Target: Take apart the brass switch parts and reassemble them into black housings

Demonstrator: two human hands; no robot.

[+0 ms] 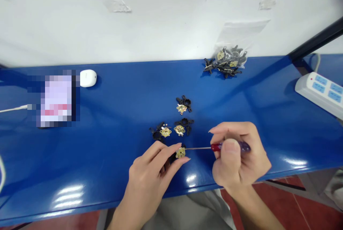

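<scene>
Brass plate (180,153) | left hand (148,178): fingers narrow, pinching it, nearer hand | right hand (239,156): fingers wrapped around red-handled screwdriver (215,147) | shaft level, tip at plate's 3 o'clock edge

left forearm (125,214) and right forearm (253,210) rise from bottom of view, angled inward. left hand (150,167) turned palm-in, fingers reaching right, fingertips (178,146) and thumb pinching. right hand (238,156) curled in firm grip, thumb pressed on top. Hands near, not touching.
</scene>
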